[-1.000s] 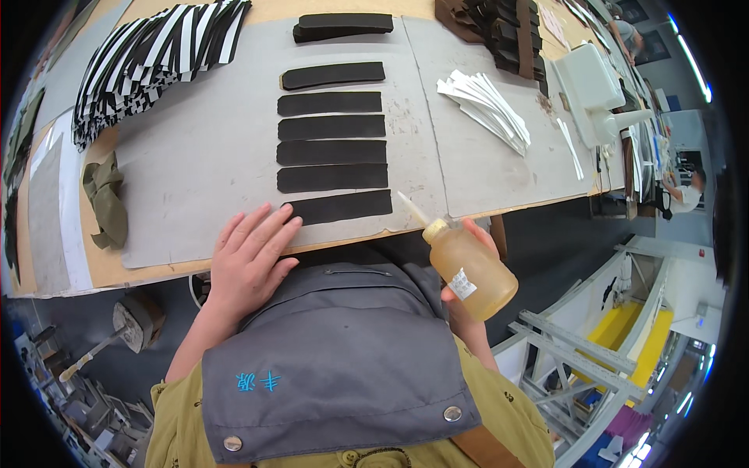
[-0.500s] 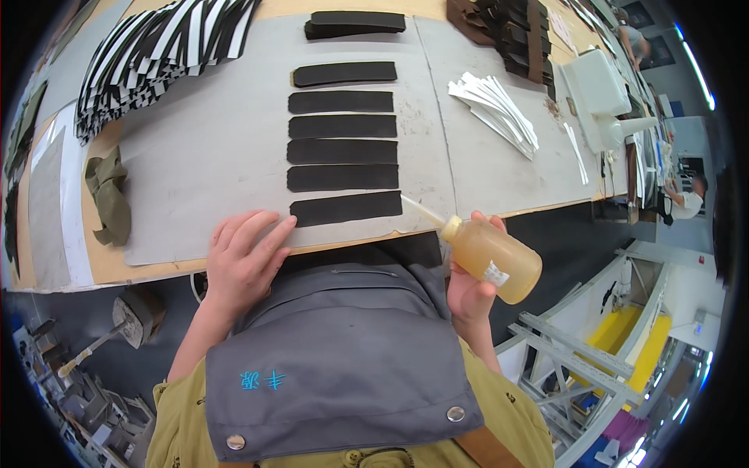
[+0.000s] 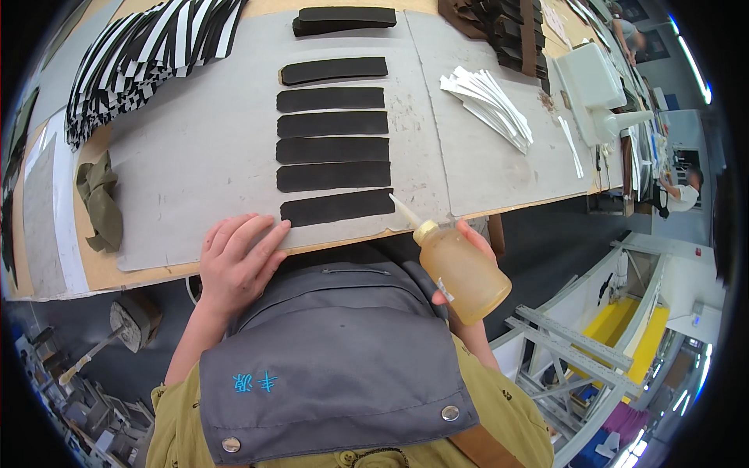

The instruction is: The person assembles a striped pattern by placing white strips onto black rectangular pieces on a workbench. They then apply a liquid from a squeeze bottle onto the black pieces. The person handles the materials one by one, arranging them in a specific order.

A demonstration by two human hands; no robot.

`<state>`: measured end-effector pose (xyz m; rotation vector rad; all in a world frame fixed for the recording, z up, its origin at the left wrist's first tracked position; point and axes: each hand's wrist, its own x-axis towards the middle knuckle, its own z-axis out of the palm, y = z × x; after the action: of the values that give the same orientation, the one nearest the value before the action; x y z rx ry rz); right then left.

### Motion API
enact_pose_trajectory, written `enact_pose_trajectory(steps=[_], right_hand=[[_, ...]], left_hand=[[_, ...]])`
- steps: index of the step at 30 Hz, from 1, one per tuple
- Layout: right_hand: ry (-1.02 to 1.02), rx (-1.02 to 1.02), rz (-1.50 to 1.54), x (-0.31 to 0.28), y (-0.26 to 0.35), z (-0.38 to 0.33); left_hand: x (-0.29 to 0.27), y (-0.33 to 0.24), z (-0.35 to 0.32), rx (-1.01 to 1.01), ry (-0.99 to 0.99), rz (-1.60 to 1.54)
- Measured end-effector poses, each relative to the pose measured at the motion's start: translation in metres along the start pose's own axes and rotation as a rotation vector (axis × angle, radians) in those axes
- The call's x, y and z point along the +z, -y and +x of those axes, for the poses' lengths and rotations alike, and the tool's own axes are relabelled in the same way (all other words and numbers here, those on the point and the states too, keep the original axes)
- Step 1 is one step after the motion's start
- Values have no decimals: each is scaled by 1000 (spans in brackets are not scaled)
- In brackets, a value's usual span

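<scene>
Two hands in view at the lower middle of the frame. Right hand [image 3: 468, 269] grips a squeeze bottle [image 3: 462, 271] of amber liquid, fingers wrapped round the body; nozzle now tilted up-left, tip over the right end of the nearest black strip [image 3: 337, 207]. Bottle has moved closer to that strip than a second ago, so gluing looks about to start on it. Left hand [image 3: 234, 261] lies flat and spread on the table edge, fingertips touching the strip's left end, holding nothing. Five more black strips [image 3: 332, 125] in a column above, on the grey mat [image 3: 195, 148]. White strips [image 3: 488, 97] upper right, striped stack [image 3: 140, 54] upper left, olive rag [image 3: 97, 199] far left.
</scene>
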<state>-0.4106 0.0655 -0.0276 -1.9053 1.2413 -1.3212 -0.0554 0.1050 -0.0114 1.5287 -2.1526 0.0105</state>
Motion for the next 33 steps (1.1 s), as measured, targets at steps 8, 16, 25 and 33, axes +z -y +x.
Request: enact_pose_trajectory(steps=[8, 16, 25, 33], right_hand=[[80, -81, -16, 7, 11, 5], [44, -126, 31, 1, 6, 7], [218, -65, 70, 7, 7, 1], [316, -123, 218, 26, 11, 11]], left_hand=[[1, 0, 0, -4, 2, 1], [-1, -1, 0, -12, 5, 4], [2, 0, -1, -1, -31, 15], [1, 1, -1, -1, -48, 20]])
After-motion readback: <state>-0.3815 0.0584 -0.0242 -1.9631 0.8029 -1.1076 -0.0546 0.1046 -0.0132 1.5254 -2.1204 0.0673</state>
